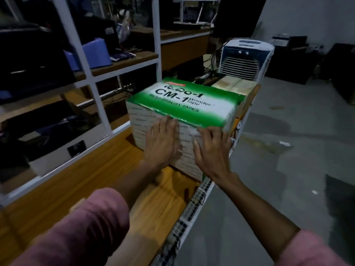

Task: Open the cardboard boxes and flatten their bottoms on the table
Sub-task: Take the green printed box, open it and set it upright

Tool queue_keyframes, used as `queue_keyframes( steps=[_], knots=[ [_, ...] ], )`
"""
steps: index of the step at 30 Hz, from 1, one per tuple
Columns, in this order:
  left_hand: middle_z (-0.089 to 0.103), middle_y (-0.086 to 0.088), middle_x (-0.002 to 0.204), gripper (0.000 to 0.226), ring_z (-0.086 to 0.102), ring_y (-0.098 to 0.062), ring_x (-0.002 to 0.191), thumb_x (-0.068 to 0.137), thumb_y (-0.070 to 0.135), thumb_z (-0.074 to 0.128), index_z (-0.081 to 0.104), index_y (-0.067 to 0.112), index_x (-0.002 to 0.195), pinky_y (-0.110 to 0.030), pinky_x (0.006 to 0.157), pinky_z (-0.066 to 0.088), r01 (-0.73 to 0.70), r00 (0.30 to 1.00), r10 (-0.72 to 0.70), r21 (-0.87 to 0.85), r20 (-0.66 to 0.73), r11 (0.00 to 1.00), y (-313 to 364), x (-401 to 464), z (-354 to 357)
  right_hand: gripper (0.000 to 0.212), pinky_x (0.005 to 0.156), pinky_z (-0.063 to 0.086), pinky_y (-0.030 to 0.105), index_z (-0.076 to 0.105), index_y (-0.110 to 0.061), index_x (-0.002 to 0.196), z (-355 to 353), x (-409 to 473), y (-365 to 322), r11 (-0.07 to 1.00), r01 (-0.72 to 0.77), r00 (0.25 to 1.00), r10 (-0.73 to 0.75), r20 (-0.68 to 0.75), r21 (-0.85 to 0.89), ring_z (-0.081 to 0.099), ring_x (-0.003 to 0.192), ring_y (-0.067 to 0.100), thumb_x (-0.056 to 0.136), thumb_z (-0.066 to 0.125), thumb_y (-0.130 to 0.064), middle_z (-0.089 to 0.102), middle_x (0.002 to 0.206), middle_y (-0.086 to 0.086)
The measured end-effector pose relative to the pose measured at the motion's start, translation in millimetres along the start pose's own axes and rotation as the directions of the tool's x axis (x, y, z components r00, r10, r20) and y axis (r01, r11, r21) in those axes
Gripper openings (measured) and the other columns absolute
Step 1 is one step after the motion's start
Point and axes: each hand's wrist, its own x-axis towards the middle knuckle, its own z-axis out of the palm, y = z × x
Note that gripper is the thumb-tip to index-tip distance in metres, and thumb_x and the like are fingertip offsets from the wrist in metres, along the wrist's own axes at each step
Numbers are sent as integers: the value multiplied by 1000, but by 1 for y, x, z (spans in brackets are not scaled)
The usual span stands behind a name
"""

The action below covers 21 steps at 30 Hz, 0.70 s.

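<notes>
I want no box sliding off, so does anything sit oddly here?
Yes: the green and white box sits skewed at the table edge, its near corner seemingly past it, steadied by left hand and right hand.

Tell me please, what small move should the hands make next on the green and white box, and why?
Probably hook the fingertips under the near top edge of the CM-1 tape box and lift. Both the left hand and right hand lie flat on its near side, and the box looks closed on the wooden table.
</notes>
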Motion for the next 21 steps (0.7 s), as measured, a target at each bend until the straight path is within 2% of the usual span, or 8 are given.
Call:
queue_keyframes(
  steps=[2, 4, 6, 8, 11, 15, 18, 21],
  knots=[
    [13, -12, 163, 80, 17, -37, 149, 90, 45, 50, 16, 15, 156, -61, 118, 24, 38, 990, -37, -1, 140, 999, -13, -8, -21, 49, 97, 39, 57, 53, -20, 134, -15, 9, -21, 1000, -9, 999, 10, 36, -24, 41, 122, 37, 90, 60, -38, 44, 135, 13],
    [0, -12, 167, 90, 3, -37, 153, 93, 46, 55, 3, 14, 159, -62, 122, 11, 53, 965, -54, 10, 255, 999, -24, -17, -38, 59, 103, 35, 63, 44, -24, 144, -20, 22, -34, 997, -45, 984, 55, 167, -62, 30, 138, 39, 90, 55, -46, 35, 148, 12],
    [-6, -12, 168, 95, -5, -35, 154, 94, 48, 56, -4, 13, 160, -59, 124, 2, 54, 950, -52, 3, 309, 999, -36, -25, -52, 66, 107, 30, 70, 32, -27, 151, -14, 34, -40, 992, -88, 929, 114, 352, -88, 16, 147, 39, 93, 50, -52, 28, 157, 8],
    [-11, -12, 168, 94, -11, -33, 154, 97, 50, 52, -7, 14, 160, -56, 123, -5, 50, 944, -46, -4, 325, 999, -46, -31, -63, 66, 109, 24, 74, 28, -29, 154, -5, 36, -40, 987, -128, 876, 159, 456, -99, 10, 150, 38, 96, 46, -54, 26, 160, 5],
    [-15, -11, 168, 94, -16, -32, 154, 97, 47, 52, -9, 15, 160, -53, 122, -9, 36, 959, -32, -9, 283, 999, -56, -29, -71, 59, 111, 19, 74, 34, -32, 151, -2, 18, -46, 984, -146, 903, 175, 392, -103, 14, 150, 35, 97, 47, -52, 32, 158, 3],
    [-19, -13, 167, 88, -19, -34, 153, 99, 43, 48, -9, 17, 161, -58, 124, -4, 17, 959, -30, 49, 283, 999, -62, -19, -72, 59, 115, 12, 71, 41, -33, 150, -9, -25, -66, 991, -54, 955, 87, 283, -123, 18, 151, 33, 94, 51, -51, 36, 157, 1],
    [-5, -17, 168, 84, -5, -39, 154, 98, 46, 47, 1, 16, 161, -60, 123, 4, 21, 944, -52, 97, 325, 995, -62, -41, -70, 56, 117, 11, 70, 48, -32, 147, -15, -52, -79, 998, -1, 971, 16, 240, -65, 20, 152, 32, 94, 54, -49, 40, 155, 1],
    [20, -17, 162, 76, 21, -41, 148, 93, 46, 47, 19, 15, 156, -64, 117, 22, 83, 968, -113, 138, 223, 987, -56, -87, -72, 51, 117, 13, 68, 56, -31, 141, -22, -77, -78, 999, 37, 971, -34, 237, -10, 24, 149, 34, 93, 56, -48, 43, 151, 3]
  ],
)
